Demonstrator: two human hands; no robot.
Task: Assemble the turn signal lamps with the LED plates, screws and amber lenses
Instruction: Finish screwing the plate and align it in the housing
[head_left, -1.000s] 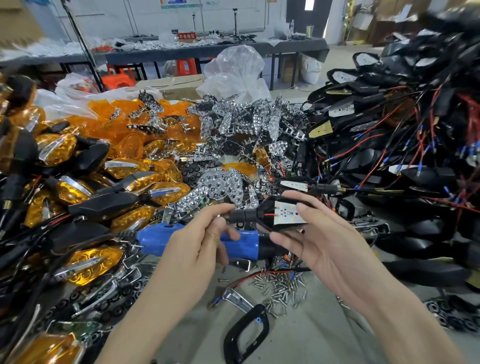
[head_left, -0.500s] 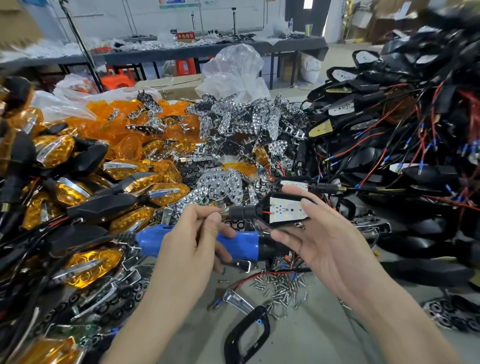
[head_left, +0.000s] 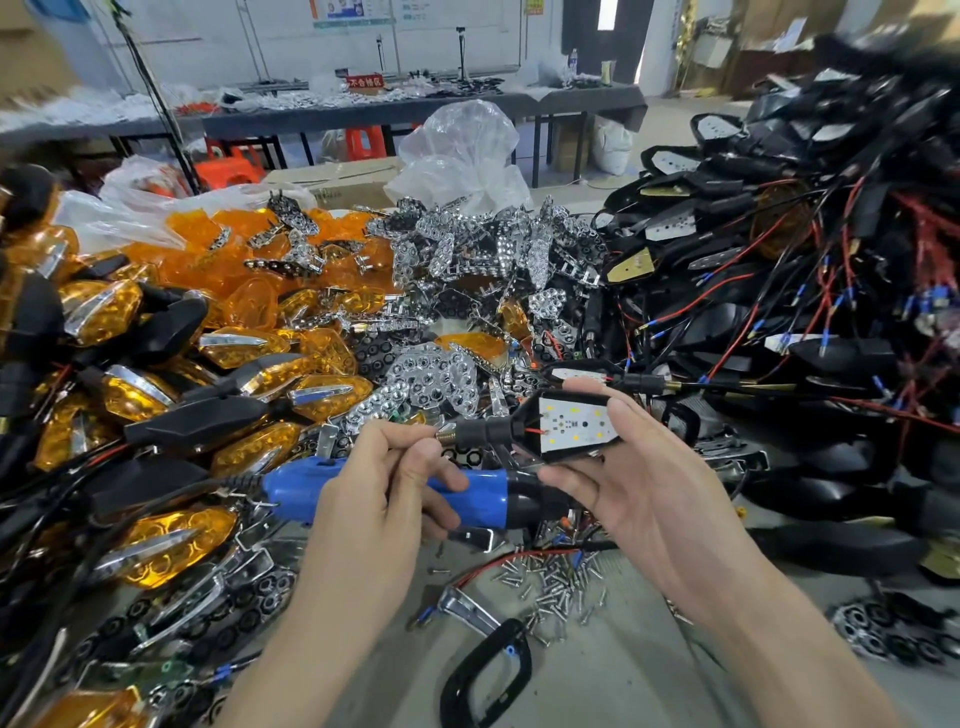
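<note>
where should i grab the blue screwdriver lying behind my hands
Take the blue screwdriver round its barrel, from above: it lies flat and crosswise, cord to the left, black nose to the right. First free a hand; the left hand and right hand both hold the lamp.

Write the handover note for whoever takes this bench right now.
Left hand pinches the stem of the lamp housing; right hand holds its body.
LED plate sits in the housing; no lens on it.
Blue screwdriver lies on the table beneath the hands, loose screws nearer the person, amber lenses piled far left.
To do: drive screws (cannot tell if any are in), fit a lens.
</note>
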